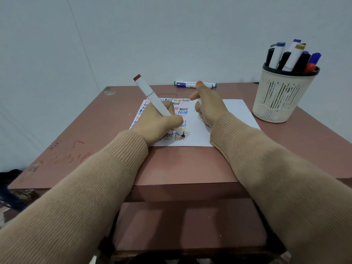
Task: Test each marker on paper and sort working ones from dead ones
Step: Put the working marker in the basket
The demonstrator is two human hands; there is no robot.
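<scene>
Item: white-barrelled marker (152,96), brown cap on its raised end, held slanting with the dark tip down on the sheet of paper (238,113), near the sheet's lower edge. Holder of item: left hand (160,122), fingers curled tight round the lower barrel, heel of the hand resting on the paper. Right hand (208,109): over the middle of the sheet, forefinger lifted and showing an orange nail, the other fingers curled in on a small white piece (199,101); what that piece is cannot be told. Paper: white, lying flat at the centre of the desk (181,164), its left half filled with rows of the word "test" in many colours, its right half blank. Desk: dusty pink top, red and dark scribbles near the left edge. At the far edge, two capped markers side by side and touching: a purple-capped marker (181,84) in front, a green-capped marker (214,85) behind. At the far right, well apart from the paper: cream slatted pen pot (280,96) with a dark rim, upright, holding a bunch of markers (291,56) in black, white, blue, purple and red. Both arms in tan ribbed sleeves (85,187).
</scene>
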